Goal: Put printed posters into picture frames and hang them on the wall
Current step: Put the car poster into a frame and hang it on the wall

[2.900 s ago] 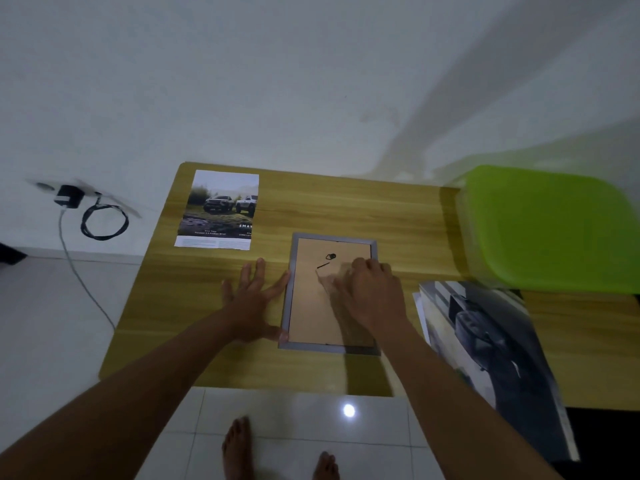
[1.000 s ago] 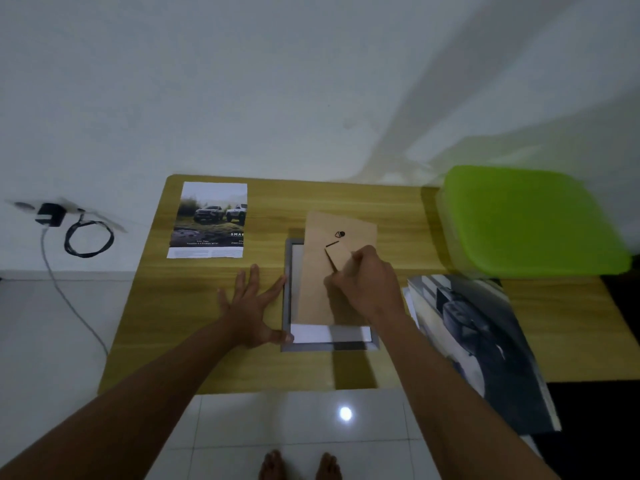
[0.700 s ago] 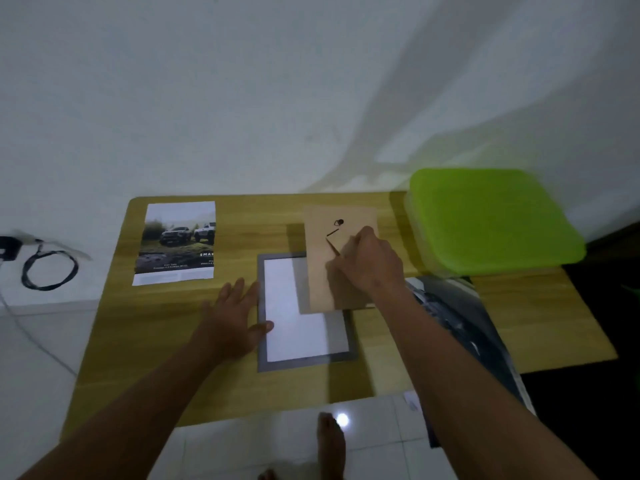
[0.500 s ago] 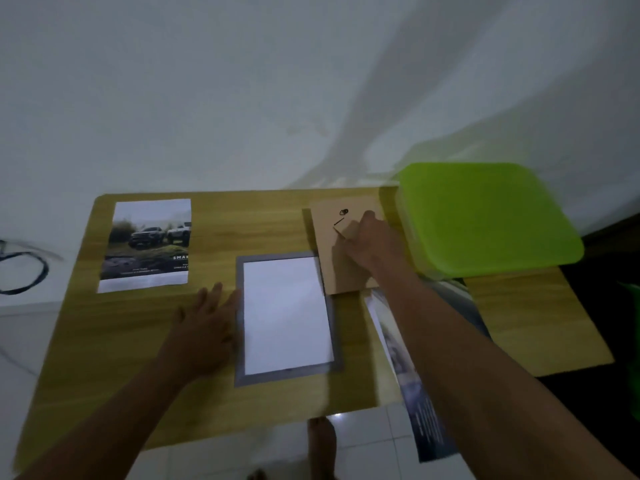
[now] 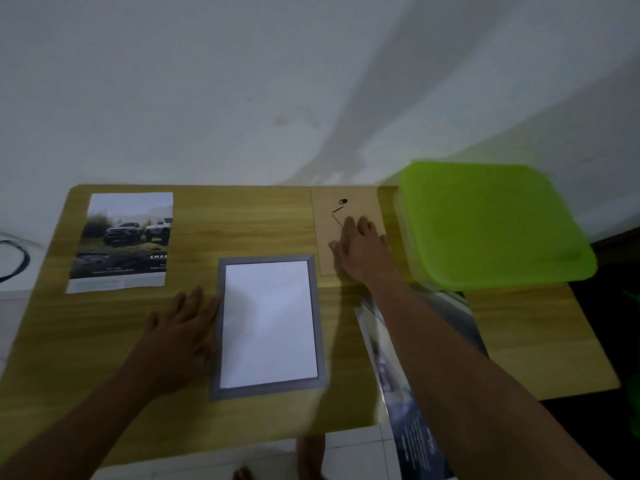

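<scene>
A grey picture frame (image 5: 318,317) lies face down on the wooden table (image 5: 242,226), its back off, with a white sheet (image 5: 268,322) showing inside. The brown backing board (image 5: 325,233) lies flat at the far side, right of the frame. My right hand (image 5: 360,251) rests flat on the board, fingers spread. My left hand (image 5: 180,330) lies flat on the table, fingertips against the frame's left edge. A printed poster of two trucks (image 5: 126,240) lies at the far left.
A lime green plastic box (image 5: 491,223) stands at the far right beside the board. More posters (image 5: 398,375) hang over the table's front edge under my right arm. A black cable (image 5: 14,261) lies on the floor at the left. A white wall stands behind.
My right hand has lifted the backing board off the frame, carried it to the far right and laid it down. The white sheet is now uncovered. My left hand stayed by the frame.
</scene>
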The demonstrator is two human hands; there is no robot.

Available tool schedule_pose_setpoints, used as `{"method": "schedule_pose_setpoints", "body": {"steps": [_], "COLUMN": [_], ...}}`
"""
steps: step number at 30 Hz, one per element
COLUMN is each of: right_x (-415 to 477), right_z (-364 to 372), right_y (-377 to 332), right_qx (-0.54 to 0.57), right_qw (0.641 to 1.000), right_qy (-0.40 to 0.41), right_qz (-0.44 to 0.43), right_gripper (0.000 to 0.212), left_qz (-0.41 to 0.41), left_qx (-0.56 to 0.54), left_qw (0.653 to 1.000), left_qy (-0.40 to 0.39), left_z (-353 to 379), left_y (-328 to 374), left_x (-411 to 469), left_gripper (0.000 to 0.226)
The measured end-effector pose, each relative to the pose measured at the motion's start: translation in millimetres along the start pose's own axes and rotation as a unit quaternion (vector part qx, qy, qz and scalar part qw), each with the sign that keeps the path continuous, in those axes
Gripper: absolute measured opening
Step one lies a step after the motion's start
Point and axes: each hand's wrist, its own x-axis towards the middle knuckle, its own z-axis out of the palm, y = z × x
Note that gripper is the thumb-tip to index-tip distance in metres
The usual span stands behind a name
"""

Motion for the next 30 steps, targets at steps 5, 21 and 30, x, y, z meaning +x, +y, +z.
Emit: {"method": "schedule_pose_setpoints", "body": {"steps": [5,21,30], "right_x": [-10,-141,-148], "right_z": [-7,45,47], "right_y": [-5,-98,-96], "right_qx": [0.014,0.075,0.157], "right_qw": [1.0,0.989,0.98], "right_qy": [-0.003,-0.082,-0.057], "right_qz": [-0.01,-0.102,-0.11], "right_gripper": [0.066,0.098,0.08], "left_qz": [0.0,-0.01,-0.06], "left_qx": [-0.003,-0.024,-0.139], "left_qw": [1.0,0.999,0.986], "left_qy": [-0.002,0.026,0.068], "left_z": [-6,-10,-11], "left_y": [6,9,26], "left_x": [0,-9,-6], "left_gripper": [0.085,0.08,0.067]}}
